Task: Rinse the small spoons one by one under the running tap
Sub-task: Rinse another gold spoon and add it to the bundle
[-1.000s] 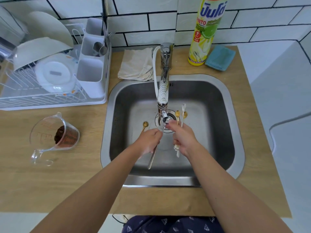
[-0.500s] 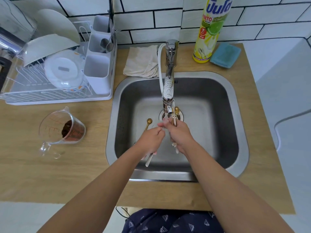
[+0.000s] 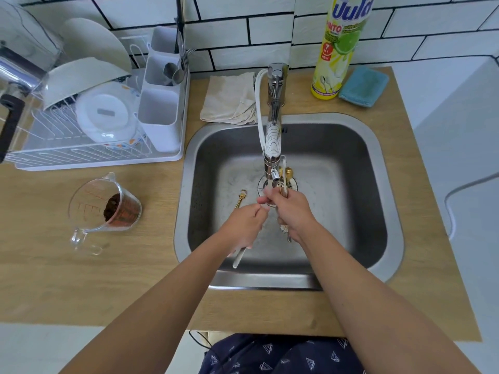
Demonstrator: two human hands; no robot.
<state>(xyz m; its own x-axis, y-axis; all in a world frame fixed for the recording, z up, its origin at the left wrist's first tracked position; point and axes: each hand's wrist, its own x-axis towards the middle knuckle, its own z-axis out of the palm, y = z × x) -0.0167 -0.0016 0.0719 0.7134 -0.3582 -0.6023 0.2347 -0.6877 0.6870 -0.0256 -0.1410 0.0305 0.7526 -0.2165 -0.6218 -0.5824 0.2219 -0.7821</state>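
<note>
Over the sink (image 3: 388, 206), my right hand (image 3: 293, 211) gripped a bunch of small spoons (image 3: 284, 182) beneath the tap (image 3: 272, 141), my left hand (image 3: 244, 225) gripped one pale-handled spoon (image 3: 239, 256) already separated for rinsing; next, it likely required setting aside.

Single head-worn wide-angle view, looking steeply down, close over sink (image 3: 388, 184) and countertop (image 3: 81, 279)

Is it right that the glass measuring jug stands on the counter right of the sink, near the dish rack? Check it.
Not quite. The head view shows the glass measuring jug standing on the counter left of the sink, near the dish rack.
</note>
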